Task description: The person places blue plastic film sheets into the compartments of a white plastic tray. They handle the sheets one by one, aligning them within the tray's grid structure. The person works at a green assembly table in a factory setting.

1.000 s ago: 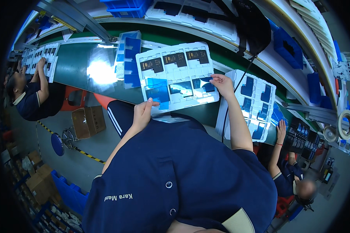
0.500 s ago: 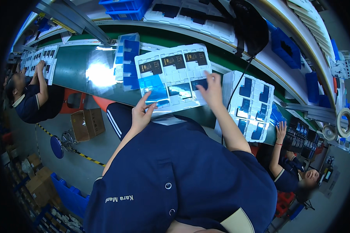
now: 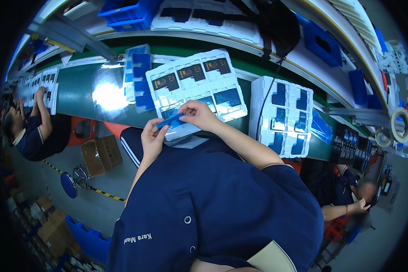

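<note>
A white molded tray (image 3: 170,99) lies tilted before me on the green bench. In its far row sit several flat black battery-like packs (image 3: 191,72) with notched corners. The near row holds dark blue, shiny flat pieces (image 3: 228,98), partly covered by my right hand. Over the tray's near left part, a strip of blue film (image 3: 171,120) is stretched, looking folded or bunched. My left hand (image 3: 154,137) pinches its left end between thumb and fingers. Its other end is pinched by my right hand (image 3: 197,116).
To the right stands a stack of white trays (image 3: 291,120) with dark pieces, a black cable beside it. Blue film sheets (image 3: 139,77) lie left of my tray. A shelf with blue bins (image 3: 122,16) runs above. A co-worker (image 3: 349,190) sits right, other people left.
My right hand has moved left from the tray's right side to the film. The blue film, flat over the near left pockets before, is now lifted and bunched between both hands.
</note>
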`<action>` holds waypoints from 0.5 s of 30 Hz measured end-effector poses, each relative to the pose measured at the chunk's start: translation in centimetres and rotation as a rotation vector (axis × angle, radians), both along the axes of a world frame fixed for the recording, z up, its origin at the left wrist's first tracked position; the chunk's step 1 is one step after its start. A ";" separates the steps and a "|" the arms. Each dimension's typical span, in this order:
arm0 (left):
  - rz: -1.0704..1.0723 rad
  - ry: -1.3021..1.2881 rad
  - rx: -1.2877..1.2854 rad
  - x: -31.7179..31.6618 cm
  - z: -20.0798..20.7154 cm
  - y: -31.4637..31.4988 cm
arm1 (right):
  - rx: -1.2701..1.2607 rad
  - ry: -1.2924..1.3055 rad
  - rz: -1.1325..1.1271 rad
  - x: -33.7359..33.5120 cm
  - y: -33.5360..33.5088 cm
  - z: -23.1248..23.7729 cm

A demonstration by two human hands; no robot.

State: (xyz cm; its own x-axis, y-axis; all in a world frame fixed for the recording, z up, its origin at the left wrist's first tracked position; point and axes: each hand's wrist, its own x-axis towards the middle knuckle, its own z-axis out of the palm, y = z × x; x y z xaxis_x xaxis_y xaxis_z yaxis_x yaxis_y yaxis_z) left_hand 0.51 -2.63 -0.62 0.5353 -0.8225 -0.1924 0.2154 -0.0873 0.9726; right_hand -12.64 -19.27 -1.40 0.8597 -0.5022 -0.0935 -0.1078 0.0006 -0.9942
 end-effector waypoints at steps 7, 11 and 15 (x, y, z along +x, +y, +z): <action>0.054 -0.059 -0.014 0.3 -0.6 -0.1 | -0.089 -0.060 0.056 -0.5 0.1 -0.8; 0.052 -0.107 0.023 0.7 -0.6 0.1 | -0.037 -0.119 -0.042 -0.1 0.6 -1.5; 0.060 -0.325 0.127 1.3 -0.9 0.2 | 0.236 -0.039 -0.088 0.2 0.4 -1.2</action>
State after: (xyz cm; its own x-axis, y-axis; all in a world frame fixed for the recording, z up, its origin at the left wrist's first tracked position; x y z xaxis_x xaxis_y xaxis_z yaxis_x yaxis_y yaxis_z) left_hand 1.83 -2.47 -1.51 0.6322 -0.7680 -0.1024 -0.0957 -0.2085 0.9733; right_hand -12.44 -18.91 -2.57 0.8187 -0.5435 -0.1851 -0.0591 0.2409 -0.9688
